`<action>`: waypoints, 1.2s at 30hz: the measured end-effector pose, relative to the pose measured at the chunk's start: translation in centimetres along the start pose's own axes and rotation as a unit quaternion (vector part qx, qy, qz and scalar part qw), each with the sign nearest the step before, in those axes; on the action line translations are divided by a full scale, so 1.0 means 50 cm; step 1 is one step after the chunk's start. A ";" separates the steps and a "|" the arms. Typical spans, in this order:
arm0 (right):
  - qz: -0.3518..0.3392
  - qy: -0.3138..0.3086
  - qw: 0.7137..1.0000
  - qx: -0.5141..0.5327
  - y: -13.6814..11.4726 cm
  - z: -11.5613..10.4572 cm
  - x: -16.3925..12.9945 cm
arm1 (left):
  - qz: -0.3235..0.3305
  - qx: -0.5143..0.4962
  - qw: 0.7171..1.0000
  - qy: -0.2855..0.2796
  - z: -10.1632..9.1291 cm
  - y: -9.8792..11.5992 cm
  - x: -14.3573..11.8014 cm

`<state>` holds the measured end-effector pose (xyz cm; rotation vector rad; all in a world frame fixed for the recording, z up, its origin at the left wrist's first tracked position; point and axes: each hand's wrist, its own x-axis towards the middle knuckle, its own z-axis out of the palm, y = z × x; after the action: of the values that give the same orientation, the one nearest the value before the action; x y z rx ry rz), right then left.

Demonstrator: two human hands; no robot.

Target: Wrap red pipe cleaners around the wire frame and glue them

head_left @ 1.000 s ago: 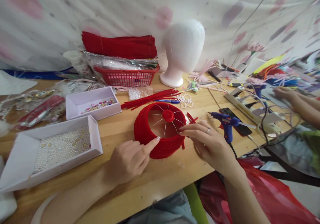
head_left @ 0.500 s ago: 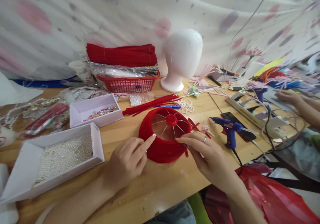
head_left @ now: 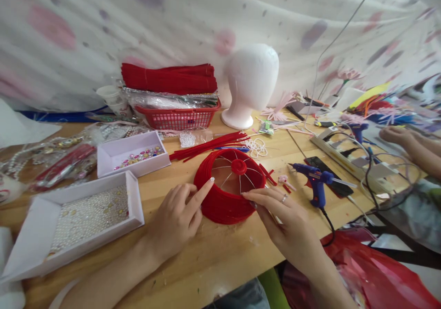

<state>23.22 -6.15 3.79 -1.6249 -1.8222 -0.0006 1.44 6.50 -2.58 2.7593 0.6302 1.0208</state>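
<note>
Mid-frame on the counter (head_left: 213,249), a red fuzzy wire-spoked ring (head_left: 229,189) looks light, soft-skinned, easily dented. Left hand (head_left: 177,217), forefinger extended, presses its left wall; right hand (head_left: 279,210) fingertips touch the right rim.

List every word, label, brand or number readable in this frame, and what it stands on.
None can be read.
Blue glue gun: no legible marking.
Red basket and the packets in it: any print is too blurred.
Blue pen: too small to tell.
</note>
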 end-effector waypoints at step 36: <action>-0.105 0.002 0.994 -0.042 0.046 -0.003 -0.007 | 0.002 0.052 0.998 -0.036 0.014 -0.005 -0.006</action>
<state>25.32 -6.04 2.75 -1.4810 -2.0059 -0.1761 1.58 6.60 -3.37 2.8725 0.6866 0.9093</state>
